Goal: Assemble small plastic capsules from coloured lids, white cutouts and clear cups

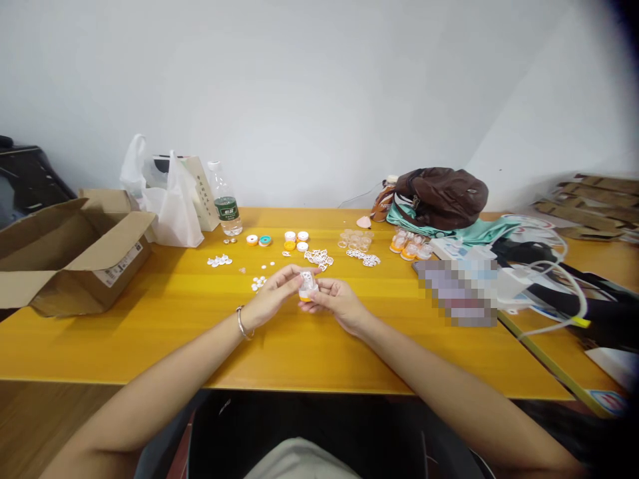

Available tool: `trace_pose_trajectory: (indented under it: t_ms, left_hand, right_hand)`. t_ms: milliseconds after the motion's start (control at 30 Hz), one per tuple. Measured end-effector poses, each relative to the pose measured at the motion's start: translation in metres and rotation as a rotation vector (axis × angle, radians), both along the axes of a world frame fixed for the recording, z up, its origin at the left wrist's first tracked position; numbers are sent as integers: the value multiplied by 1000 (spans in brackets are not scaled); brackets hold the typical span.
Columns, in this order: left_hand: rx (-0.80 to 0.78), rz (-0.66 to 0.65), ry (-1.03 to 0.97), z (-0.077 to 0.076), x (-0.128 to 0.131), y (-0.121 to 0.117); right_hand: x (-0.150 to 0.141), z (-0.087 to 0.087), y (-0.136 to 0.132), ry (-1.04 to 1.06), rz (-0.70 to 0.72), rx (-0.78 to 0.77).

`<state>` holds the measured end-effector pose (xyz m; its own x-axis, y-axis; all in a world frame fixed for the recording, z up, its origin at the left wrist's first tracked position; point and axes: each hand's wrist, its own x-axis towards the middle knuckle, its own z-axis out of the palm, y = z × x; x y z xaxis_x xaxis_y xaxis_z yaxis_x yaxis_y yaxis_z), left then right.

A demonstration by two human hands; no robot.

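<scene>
Between my two hands, above the middle of the table (279,359), is a small clear plastic piece with a white and orange base (307,287). My left hand (277,293) is closed on its left and upper side, a bracelet on the wrist. The fingers of my right hand (335,299) pinch its base from the right. Just beyond lie white perforated discs (319,258), with more perforated discs (363,257) to their right. Small white round pieces (258,283) are near my left fingers. Finished-looking clear pieces with orange bases (410,245) stand together at the right.
Farther back are round caps (296,241) and clear rings (355,238). An open cardboard box (74,259), a white plastic bag (172,206) and a water bottle (227,206) occupy the left. A brown bag (444,196), a bottle (384,199) and cables (574,286) are at the right.
</scene>
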<state>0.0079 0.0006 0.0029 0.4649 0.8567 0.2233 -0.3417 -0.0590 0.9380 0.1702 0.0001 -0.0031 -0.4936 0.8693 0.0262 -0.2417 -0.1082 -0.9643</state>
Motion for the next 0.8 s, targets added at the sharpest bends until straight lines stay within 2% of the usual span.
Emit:
trace_pose_trajectory:
  t_ms: [100, 200, 367, 467, 633, 800]
  left_hand:
    - [-54, -65, -49, -1, 1, -1]
    - [4, 14, -60, -1, 1, -1]
    - [-30, -47, -49, 1, 0, -2]
    - [10, 8, -26, 2, 0, -4]
    - [-63, -145, -20, 1, 1, -4]
    - [-19, -18, -20, 1, 2, -4]
  right_hand:
    - [0, 0, 0, 12, -10, 0]
    - [0, -1, 0, 13, 7, -1]
    - [0, -1, -1, 28, 5, -9]
    - [-1, 0, -1, 29, 9, -9]
    - [0, -1, 0, 30, 20, 18]
    - [0, -2, 0, 33, 33, 22]
